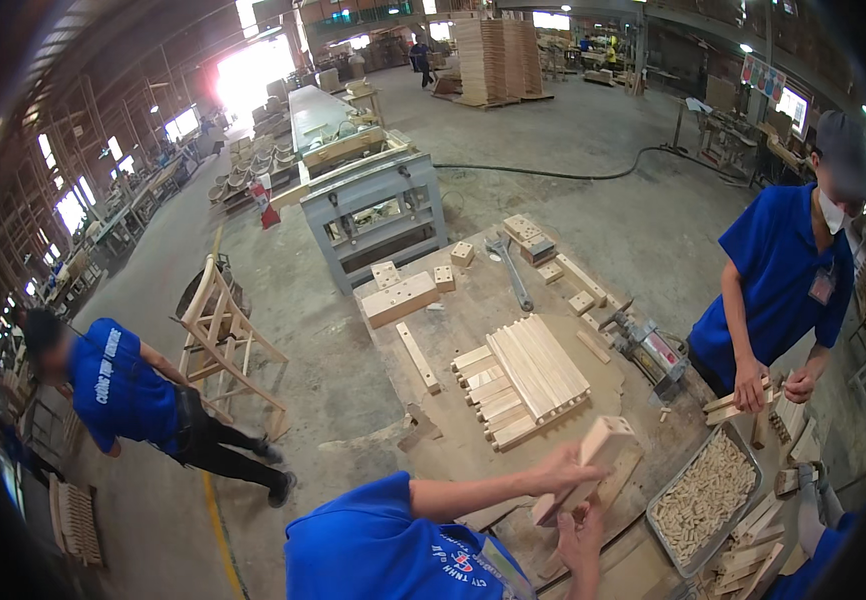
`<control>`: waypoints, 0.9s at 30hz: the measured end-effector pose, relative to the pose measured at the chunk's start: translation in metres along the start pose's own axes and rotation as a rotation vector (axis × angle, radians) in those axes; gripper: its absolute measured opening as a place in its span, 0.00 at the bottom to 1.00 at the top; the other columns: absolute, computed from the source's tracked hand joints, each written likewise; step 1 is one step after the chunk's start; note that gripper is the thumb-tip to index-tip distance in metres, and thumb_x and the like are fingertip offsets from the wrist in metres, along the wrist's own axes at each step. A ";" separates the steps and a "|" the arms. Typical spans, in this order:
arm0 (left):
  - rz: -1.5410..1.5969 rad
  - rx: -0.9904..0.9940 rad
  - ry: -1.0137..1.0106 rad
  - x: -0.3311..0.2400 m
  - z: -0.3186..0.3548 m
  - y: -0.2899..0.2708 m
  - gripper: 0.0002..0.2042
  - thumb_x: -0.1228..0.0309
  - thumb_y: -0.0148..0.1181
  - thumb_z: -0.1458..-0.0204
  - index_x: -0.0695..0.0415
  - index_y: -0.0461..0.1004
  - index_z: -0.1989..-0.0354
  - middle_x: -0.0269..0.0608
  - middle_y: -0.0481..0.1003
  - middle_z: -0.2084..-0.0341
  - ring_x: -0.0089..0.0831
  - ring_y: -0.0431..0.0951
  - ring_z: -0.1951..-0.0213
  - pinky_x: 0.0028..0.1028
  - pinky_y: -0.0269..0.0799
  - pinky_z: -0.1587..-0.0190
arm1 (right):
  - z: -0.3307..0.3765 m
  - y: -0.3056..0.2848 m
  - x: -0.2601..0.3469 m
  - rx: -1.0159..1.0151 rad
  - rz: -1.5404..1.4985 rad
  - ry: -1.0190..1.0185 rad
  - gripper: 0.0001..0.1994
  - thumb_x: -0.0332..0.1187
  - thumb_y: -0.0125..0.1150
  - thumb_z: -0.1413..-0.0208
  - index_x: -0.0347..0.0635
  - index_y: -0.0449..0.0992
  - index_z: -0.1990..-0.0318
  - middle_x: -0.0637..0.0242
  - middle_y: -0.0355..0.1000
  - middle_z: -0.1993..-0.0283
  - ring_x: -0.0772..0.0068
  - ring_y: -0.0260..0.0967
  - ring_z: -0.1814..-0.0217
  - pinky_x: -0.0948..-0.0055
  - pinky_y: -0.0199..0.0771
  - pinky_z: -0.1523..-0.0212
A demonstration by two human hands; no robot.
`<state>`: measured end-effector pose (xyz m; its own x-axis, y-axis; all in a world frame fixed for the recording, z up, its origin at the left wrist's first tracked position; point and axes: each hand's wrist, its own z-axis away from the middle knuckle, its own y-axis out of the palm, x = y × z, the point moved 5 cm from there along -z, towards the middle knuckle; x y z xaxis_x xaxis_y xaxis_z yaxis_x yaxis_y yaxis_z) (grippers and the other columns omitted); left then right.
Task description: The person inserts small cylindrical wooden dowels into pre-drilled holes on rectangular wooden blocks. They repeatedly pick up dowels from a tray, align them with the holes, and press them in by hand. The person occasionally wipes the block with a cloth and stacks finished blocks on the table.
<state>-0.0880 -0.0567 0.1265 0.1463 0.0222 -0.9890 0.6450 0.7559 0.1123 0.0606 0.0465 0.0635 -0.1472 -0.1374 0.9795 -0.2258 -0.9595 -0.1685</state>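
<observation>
A pale wooden block (605, 446), with holes in its upper end face, is held tilted above the near right part of the worktable (433, 425). My left hand (563, 472) has its fingers closed round the block's middle. Lower down, my right hand (581, 540) grips the block's near end. Just behind the block, another piece of wood (621, 478) shows in part. Further back on the table lies a stack of wooden strips (538, 370), some with round pegs at their ends. A single drilled strip (418, 357) is left of the stack.
Right of my hands stands a metal tray (656, 508) of small dowels. A metal clamp with a cylinder (653, 352), a wrench (511, 273) and drilled blocks (400, 299) sit further back. A co-worker (783, 280) handles wood at right; gloved hands (811, 515) show lower right.
</observation>
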 end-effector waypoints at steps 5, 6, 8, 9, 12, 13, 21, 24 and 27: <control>0.081 -0.292 0.051 -0.026 -0.004 -0.082 0.22 0.61 0.74 0.43 0.62 0.79 0.45 0.43 0.84 0.57 0.32 0.84 0.54 0.37 0.81 0.49 | 0.016 -0.029 -0.038 -0.185 0.407 0.111 0.28 0.36 0.70 0.37 0.37 0.70 0.33 0.53 0.72 0.45 0.58 0.75 0.47 0.62 0.79 0.48; 0.115 -0.361 0.076 -0.031 -0.005 -0.100 0.21 0.62 0.73 0.42 0.62 0.79 0.46 0.43 0.84 0.58 0.32 0.84 0.54 0.37 0.82 0.50 | 0.020 -0.041 -0.049 -0.230 0.537 0.095 0.27 0.36 0.71 0.39 0.37 0.71 0.35 0.51 0.72 0.44 0.54 0.75 0.46 0.60 0.78 0.47; 0.208 -0.422 0.129 -0.044 -0.005 -0.132 0.19 0.65 0.72 0.42 0.62 0.78 0.46 0.43 0.83 0.59 0.31 0.84 0.56 0.37 0.82 0.51 | 0.026 -0.053 -0.059 -0.298 0.667 0.139 0.28 0.36 0.73 0.41 0.37 0.72 0.36 0.49 0.72 0.44 0.48 0.73 0.44 0.56 0.76 0.43; 0.263 -0.458 0.184 -0.052 -0.005 -0.139 0.18 0.65 0.72 0.42 0.61 0.79 0.49 0.41 0.82 0.61 0.30 0.83 0.58 0.36 0.82 0.53 | 0.035 -0.060 -0.065 -0.318 0.666 0.202 0.29 0.36 0.73 0.43 0.37 0.72 0.36 0.49 0.72 0.44 0.46 0.73 0.43 0.55 0.75 0.42; 0.331 -0.497 0.191 -0.057 -0.007 -0.139 0.19 0.64 0.74 0.44 0.63 0.78 0.51 0.41 0.82 0.62 0.30 0.83 0.60 0.35 0.82 0.57 | 0.046 -0.059 -0.074 -0.326 0.699 0.188 0.31 0.38 0.74 0.44 0.38 0.71 0.35 0.49 0.73 0.44 0.45 0.72 0.41 0.53 0.74 0.40; 0.293 -0.472 0.163 -0.053 -0.006 -0.129 0.20 0.64 0.74 0.45 0.63 0.78 0.50 0.41 0.81 0.62 0.30 0.83 0.60 0.35 0.82 0.57 | 0.046 -0.055 -0.076 -0.321 0.715 0.149 0.31 0.38 0.74 0.43 0.38 0.71 0.34 0.49 0.73 0.44 0.46 0.73 0.40 0.52 0.73 0.39; -0.059 -0.054 -0.028 0.027 0.010 0.028 0.30 0.69 0.74 0.48 0.63 0.72 0.36 0.44 0.80 0.52 0.34 0.81 0.50 0.35 0.80 0.47 | -0.017 0.009 -0.023 -0.230 0.082 -0.026 0.30 0.47 0.74 0.48 0.40 0.76 0.42 0.55 0.77 0.51 0.51 0.77 0.50 0.54 0.78 0.50; -0.244 0.073 0.173 0.038 0.028 0.034 0.20 0.74 0.69 0.44 0.64 0.75 0.44 0.41 0.81 0.60 0.30 0.83 0.61 0.31 0.82 0.60 | -0.006 0.009 -0.040 -0.249 0.211 -0.349 0.28 0.53 0.69 0.46 0.43 0.77 0.45 0.58 0.79 0.58 0.48 0.78 0.58 0.52 0.79 0.53; -0.198 -0.006 0.112 0.036 0.044 0.012 0.16 0.75 0.65 0.41 0.64 0.75 0.45 0.45 0.82 0.57 0.31 0.84 0.55 0.34 0.82 0.52 | -0.001 0.017 -0.009 -0.166 0.264 -0.181 0.22 0.45 0.71 0.44 0.43 0.77 0.47 0.51 0.79 0.57 0.40 0.79 0.56 0.47 0.78 0.56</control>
<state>-0.0419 -0.0750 0.0960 -0.0674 -0.0550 -0.9962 0.6481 0.7567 -0.0857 0.0575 0.0314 0.0521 -0.0518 -0.4312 0.9008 -0.3583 -0.8339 -0.4198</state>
